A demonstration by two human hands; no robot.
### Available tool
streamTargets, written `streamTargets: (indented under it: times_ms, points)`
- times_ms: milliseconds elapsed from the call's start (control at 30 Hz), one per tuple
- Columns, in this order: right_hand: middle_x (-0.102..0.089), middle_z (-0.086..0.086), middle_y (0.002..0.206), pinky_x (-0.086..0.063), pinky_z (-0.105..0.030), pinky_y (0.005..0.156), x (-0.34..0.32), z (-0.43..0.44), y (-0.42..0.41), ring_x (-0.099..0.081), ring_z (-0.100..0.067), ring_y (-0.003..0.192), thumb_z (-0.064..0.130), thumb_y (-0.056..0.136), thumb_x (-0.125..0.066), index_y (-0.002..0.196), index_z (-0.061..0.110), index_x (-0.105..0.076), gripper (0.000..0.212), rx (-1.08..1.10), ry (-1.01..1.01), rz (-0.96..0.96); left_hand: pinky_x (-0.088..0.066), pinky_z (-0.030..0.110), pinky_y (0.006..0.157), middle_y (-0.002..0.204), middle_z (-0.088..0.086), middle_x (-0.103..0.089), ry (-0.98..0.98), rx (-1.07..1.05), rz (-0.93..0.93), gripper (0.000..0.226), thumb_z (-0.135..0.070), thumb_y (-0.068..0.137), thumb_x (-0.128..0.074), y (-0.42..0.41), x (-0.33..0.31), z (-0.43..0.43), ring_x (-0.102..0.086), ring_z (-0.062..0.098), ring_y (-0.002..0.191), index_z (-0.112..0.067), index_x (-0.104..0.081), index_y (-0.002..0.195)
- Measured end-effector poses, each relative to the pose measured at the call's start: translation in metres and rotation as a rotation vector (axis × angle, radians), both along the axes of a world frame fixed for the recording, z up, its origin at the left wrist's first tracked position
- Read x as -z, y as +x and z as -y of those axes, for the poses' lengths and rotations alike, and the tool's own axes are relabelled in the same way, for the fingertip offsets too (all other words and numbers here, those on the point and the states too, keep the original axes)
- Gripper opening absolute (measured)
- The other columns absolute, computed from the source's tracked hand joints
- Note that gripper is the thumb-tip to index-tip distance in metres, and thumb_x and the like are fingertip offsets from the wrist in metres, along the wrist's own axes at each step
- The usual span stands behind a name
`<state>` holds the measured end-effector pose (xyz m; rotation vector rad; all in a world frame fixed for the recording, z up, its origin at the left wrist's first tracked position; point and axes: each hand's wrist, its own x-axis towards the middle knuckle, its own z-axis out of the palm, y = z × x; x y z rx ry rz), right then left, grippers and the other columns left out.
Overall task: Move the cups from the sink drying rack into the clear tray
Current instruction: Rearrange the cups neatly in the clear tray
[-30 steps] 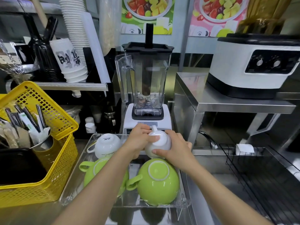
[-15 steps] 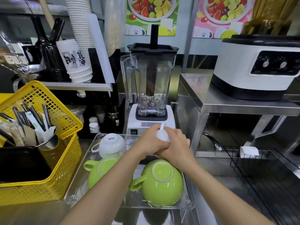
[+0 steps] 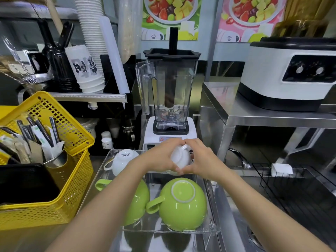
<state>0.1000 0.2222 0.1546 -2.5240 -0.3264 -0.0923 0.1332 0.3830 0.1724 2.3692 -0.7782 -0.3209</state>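
Observation:
A small white cup (image 3: 181,158) is gripped between my left hand (image 3: 160,156) and my right hand (image 3: 201,159) over the far right corner of the clear tray (image 3: 209,230). The cup is tilted, its handle pointing up and away. Inside the tray another white cup (image 3: 123,160) rests upside down at the far left. Two big green cups lie upside down at the near side: one (image 3: 182,203) on the right, one (image 3: 136,202) on the left, partly hidden by my left forearm. The black wire drying rack (image 3: 298,190) is at the right over the sink.
A blender (image 3: 170,99) stands right behind the tray. A yellow basket (image 3: 60,180) with cutlery sits to the left. A steel shelf (image 3: 263,115) carries a white appliance (image 3: 289,75) at the right. A faucet (image 3: 240,158) pokes out beside the rack.
Both hands turned the white cup from upside down to tilted, its handle now showing on top. The hands stayed over the tray's far right corner.

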Motion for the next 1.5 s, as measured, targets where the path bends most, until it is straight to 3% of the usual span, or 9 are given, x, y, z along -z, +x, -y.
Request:
streamTargets:
  times_ms: [133, 367, 567, 833, 933, 1100, 1267, 1400, 1500]
  points:
    - [-0.042, 0.001, 0.125, -0.03, -0.028, 0.089, -0.005, -0.001, -0.004, -0.03, -0.011, 0.094, 0.04, 0.061, -0.081, 0.129, 0.021, -0.038, 0.083, 0.034, -0.075, 0.031, -0.033, 0.023, 0.087, 0.132, -0.011, -0.038, 0.021, 0.0, -0.055, 0.073, -0.018, 0.07, -0.078, 0.002, -0.002, -0.006, -0.041, 0.011, 0.116, -0.02, -0.03, 0.126]
    - [-0.041, 0.009, 0.105, -0.031, -0.026, 0.087, 0.008, -0.003, -0.005, -0.038, -0.007, 0.089, 0.042, 0.055, -0.084, 0.125, 0.025, -0.043, 0.084, 0.048, 0.038, 0.031, -0.028, 0.019, 0.094, 0.128, -0.009, -0.038, 0.113, 0.067, -0.022, 0.074, -0.017, 0.073, -0.075, 0.005, -0.005, -0.009, -0.038, 0.01, 0.123, -0.029, -0.039, 0.136]
    - [-0.042, 0.01, 0.107, -0.028, -0.027, 0.087, 0.01, -0.001, -0.007, -0.028, 0.02, 0.081, 0.043, 0.061, -0.081, 0.127, 0.026, -0.041, 0.079, 0.016, 0.043, 0.034, -0.032, 0.023, 0.088, 0.123, -0.004, -0.038, 0.06, 0.037, -0.029, 0.071, -0.02, 0.074, -0.074, 0.004, -0.001, -0.015, -0.042, 0.01, 0.102, -0.038, -0.042, 0.134]
    - [-0.051, 0.013, 0.093, -0.025, -0.029, 0.085, 0.017, 0.008, -0.01, -0.039, 0.007, 0.071, 0.044, 0.069, -0.075, 0.112, 0.02, -0.052, 0.055, 0.048, 0.032, 0.014, -0.038, 0.033, 0.101, 0.142, -0.009, -0.04, 0.052, 0.031, -0.064, 0.069, -0.013, 0.077, -0.07, 0.0, 0.004, -0.015, -0.048, 0.012, 0.105, -0.033, -0.038, 0.135]
    - [-0.055, 0.011, 0.094, -0.025, -0.034, 0.088, 0.02, 0.011, -0.01, -0.042, -0.001, 0.079, 0.048, 0.071, -0.071, 0.108, 0.02, -0.055, 0.049, 0.093, 0.013, 0.028, -0.039, 0.038, 0.104, 0.144, -0.005, -0.04, 0.05, 0.017, -0.098, 0.069, -0.01, 0.08, -0.066, 0.001, 0.005, -0.012, -0.051, 0.022, 0.118, -0.031, -0.036, 0.138]
    - [-0.059, 0.007, 0.118, -0.019, -0.03, 0.083, 0.029, 0.014, -0.013, -0.038, -0.01, 0.099, 0.057, 0.073, -0.064, 0.125, 0.024, -0.05, 0.064, 0.134, -0.029, 0.056, -0.035, 0.031, 0.104, 0.155, -0.007, -0.023, 0.122, 0.064, -0.076, 0.07, -0.012, 0.086, -0.058, 0.003, 0.009, -0.008, -0.042, 0.018, 0.128, -0.031, -0.025, 0.144]
    - [-0.052, 0.001, 0.126, -0.016, -0.027, 0.085, 0.028, 0.011, -0.019, -0.039, -0.018, 0.119, 0.049, 0.077, -0.064, 0.125, 0.024, -0.049, 0.056, 0.173, -0.029, 0.121, -0.015, 0.04, 0.117, 0.159, -0.004, -0.004, 0.13, -0.034, -0.008, 0.068, -0.026, 0.086, -0.059, -0.004, 0.013, -0.013, -0.003, 0.018, 0.147, -0.037, -0.024, 0.143]
    - [-0.054, 0.003, 0.118, -0.023, -0.027, 0.092, 0.019, 0.009, -0.031, -0.046, -0.014, 0.113, 0.041, 0.08, -0.065, 0.121, 0.019, -0.053, 0.047, 0.172, 0.143, 0.168, -0.023, 0.036, 0.115, 0.15, -0.003, -0.029, -0.051, -0.174, 0.127, 0.06, -0.036, 0.085, -0.061, -0.018, 0.006, -0.018, -0.023, 0.017, 0.14, -0.026, -0.036, 0.139]
    - [-0.061, 0.003, 0.108, -0.039, -0.022, 0.087, 0.011, 0.01, -0.043, -0.055, -0.011, 0.097, 0.038, 0.077, -0.069, 0.116, 0.02, -0.056, 0.044, 0.044, 0.306, 0.034, -0.041, 0.033, 0.102, 0.127, -0.002, -0.057, -0.121, -0.222, 0.14, 0.04, -0.035, 0.085, -0.061, -0.029, 0.0, -0.021, -0.052, 0.014, 0.118, -0.021, -0.055, 0.122]
